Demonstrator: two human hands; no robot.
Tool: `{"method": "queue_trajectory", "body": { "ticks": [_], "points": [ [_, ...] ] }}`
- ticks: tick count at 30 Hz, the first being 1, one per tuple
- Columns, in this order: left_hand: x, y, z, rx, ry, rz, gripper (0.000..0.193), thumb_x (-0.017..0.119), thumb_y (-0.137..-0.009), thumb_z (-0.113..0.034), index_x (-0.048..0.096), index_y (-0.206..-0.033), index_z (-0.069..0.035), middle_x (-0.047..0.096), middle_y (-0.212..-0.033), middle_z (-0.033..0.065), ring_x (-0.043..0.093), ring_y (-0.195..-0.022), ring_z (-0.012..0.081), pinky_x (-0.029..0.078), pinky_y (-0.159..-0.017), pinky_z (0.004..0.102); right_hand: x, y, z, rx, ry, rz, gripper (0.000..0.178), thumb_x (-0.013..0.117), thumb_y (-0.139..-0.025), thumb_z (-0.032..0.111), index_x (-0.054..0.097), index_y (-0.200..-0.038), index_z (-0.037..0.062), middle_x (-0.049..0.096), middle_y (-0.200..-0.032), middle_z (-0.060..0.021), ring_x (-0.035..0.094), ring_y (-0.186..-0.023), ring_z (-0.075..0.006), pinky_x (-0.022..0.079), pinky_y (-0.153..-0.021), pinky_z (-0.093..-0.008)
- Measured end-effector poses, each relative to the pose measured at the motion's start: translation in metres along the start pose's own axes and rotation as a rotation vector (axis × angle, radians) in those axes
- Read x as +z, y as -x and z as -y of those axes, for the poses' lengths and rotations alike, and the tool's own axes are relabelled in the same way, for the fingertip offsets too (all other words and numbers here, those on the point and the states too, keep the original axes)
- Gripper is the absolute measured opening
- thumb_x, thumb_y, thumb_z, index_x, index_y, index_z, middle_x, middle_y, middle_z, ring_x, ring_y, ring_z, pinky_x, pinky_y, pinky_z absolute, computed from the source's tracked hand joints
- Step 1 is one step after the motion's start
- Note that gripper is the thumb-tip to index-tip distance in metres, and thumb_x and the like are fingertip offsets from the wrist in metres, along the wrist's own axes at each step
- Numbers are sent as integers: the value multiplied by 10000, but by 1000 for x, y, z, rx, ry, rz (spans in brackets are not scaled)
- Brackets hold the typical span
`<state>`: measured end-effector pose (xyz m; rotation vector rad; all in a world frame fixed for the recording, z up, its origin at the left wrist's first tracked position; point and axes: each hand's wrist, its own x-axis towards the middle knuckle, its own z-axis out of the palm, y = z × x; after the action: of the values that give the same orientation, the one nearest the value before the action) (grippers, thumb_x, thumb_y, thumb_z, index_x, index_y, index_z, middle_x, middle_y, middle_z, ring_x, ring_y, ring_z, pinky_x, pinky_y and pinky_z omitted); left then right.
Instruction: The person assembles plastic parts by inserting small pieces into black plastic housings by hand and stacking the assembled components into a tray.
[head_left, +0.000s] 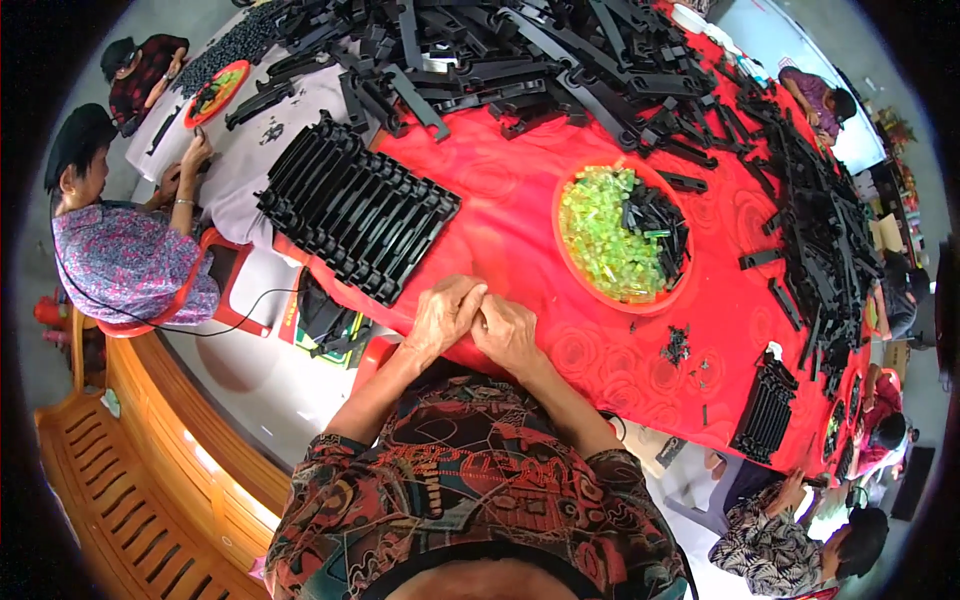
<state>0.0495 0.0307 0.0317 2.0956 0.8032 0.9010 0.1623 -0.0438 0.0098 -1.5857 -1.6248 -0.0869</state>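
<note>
Well, the left hand (441, 312) and right hand (508, 328) meet, fingers (466, 291) curled inward, over red tablecloth (500, 220) (wooden bench (165, 450) off left).

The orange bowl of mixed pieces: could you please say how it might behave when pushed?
The orange bowl sits upright, so it would probably slide, not roll. Its loose green pieces may shift. The creased red cloth might drag along.

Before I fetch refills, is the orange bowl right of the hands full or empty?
The orange bowl looks full: yellow-green pieces and black pieces cover nearly its whole inside; depth unclear.
</note>
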Motion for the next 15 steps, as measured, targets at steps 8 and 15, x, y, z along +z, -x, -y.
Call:
{"method": "queue_trajectory", "body": {
  "ticks": [8, 15],
  "points": [
    [9, 10, 22, 211, -297, 18, 85, 613, -831, -108, 582, -871, -41, 539, -747, 133, 586, -715, 314, 492, -613, 404, -110, -48, -1, 5, 105, -226, 50, 643, -747, 10, 609, -765, 42, 604, -673, -68, 581, -556, -215, 465, -520, -331],
    [13, 13, 25, 249, -402, 30, 103, 613, -810, -113, 574, -881, -49, 502, -769, 121, 572, -715, 297, 491, -601, 400, -204, -135, -211, 469, 362, -144, 155, 623, -821, 179, 617, -862, 30, 630, -723, -147, 625, -664, -288, 481, -616, -384]
  ]
}}
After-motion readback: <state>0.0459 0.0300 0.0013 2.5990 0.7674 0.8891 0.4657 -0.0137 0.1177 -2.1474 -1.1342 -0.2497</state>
